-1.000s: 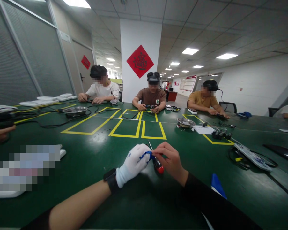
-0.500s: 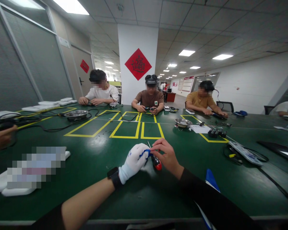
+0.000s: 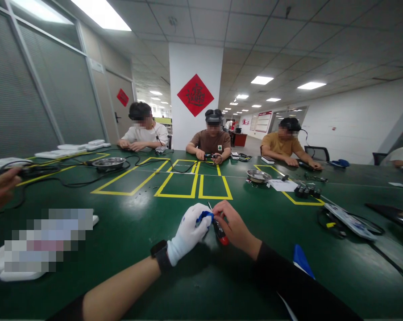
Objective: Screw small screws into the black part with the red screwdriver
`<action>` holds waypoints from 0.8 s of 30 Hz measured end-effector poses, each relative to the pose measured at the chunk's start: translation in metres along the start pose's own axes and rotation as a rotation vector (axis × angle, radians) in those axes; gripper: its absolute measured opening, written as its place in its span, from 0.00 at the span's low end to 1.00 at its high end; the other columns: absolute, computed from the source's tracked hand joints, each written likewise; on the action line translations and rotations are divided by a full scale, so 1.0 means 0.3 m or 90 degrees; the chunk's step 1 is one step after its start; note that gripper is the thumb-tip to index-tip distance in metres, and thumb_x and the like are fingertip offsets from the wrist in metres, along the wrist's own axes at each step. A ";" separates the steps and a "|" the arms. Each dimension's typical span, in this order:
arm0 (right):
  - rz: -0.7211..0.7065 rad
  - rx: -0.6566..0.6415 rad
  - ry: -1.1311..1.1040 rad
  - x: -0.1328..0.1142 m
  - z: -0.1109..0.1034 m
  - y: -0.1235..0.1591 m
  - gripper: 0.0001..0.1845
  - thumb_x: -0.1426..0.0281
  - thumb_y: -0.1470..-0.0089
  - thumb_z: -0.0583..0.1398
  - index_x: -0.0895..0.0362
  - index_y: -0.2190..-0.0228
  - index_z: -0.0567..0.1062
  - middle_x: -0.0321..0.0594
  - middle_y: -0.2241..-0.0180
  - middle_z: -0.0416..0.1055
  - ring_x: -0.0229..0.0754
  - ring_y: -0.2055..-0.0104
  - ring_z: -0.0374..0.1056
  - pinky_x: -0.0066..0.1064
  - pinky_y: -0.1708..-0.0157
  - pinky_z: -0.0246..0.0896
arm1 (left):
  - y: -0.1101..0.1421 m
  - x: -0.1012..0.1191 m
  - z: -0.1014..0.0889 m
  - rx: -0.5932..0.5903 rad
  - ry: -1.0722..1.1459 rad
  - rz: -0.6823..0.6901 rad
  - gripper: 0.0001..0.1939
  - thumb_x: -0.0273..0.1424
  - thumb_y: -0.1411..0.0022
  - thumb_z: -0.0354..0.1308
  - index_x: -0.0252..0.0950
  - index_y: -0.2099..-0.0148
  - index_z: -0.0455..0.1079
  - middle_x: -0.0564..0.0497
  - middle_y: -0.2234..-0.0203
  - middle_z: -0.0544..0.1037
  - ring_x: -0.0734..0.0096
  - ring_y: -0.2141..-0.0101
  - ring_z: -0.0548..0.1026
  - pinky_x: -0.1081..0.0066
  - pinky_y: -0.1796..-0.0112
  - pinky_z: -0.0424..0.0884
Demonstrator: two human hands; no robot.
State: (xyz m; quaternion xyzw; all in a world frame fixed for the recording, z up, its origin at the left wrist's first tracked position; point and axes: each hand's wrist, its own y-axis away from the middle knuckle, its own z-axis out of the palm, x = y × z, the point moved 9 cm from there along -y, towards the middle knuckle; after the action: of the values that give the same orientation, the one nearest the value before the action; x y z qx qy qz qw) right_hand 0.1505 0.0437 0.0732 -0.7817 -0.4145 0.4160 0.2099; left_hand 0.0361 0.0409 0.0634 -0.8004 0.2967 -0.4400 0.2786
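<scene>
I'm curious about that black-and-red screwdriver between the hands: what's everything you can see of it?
The screwdriver has a slim, metal-looking shaft and a thicker, glossy, plastic-looking handle, black with a red end. It slants, shaft pointing away from the wearer and slightly left. It is between the gloved left hand and bare right hand, over the green table; whether it rests there, or either hand touches it, is unclear. The tip's shape is too small to tell.

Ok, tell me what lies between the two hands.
In the head view, a red-ended screwdriver shows between the gloved left hand and the bare right hand. Blue material also shows there, possibly part of the glove.
</scene>
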 end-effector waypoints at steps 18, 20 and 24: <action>-0.051 0.052 0.036 -0.021 -0.026 0.007 0.04 0.71 0.41 0.56 0.55 0.63 0.71 0.40 0.64 0.68 0.39 0.67 0.65 0.31 0.68 0.62 | -0.001 0.009 -0.018 0.016 -0.025 0.015 0.09 0.31 0.38 0.50 0.36 0.62 0.71 0.46 0.65 0.76 0.64 0.60 0.73 0.62 0.56 0.69; -0.063 0.069 0.032 -0.031 -0.031 0.008 0.04 0.71 0.41 0.56 0.55 0.64 0.72 0.40 0.65 0.68 0.40 0.66 0.65 0.31 0.68 0.63 | -0.001 0.009 -0.014 0.012 -0.020 0.016 0.09 0.31 0.38 0.50 0.35 0.61 0.70 0.46 0.65 0.76 0.64 0.61 0.73 0.63 0.57 0.69; -0.077 0.095 0.009 -0.042 -0.038 0.010 0.05 0.72 0.42 0.57 0.54 0.64 0.73 0.40 0.66 0.69 0.41 0.64 0.67 0.33 0.66 0.64 | 0.003 0.003 -0.016 0.031 -0.039 0.020 0.08 0.30 0.38 0.50 0.35 0.62 0.70 0.46 0.65 0.75 0.63 0.60 0.72 0.61 0.55 0.69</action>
State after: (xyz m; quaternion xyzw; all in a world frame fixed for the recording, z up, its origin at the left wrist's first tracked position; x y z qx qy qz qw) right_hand 0.1574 0.0318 0.0835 -0.7403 -0.4273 0.4269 0.2952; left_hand 0.0322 0.0386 0.0655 -0.8018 0.2897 -0.4182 0.3134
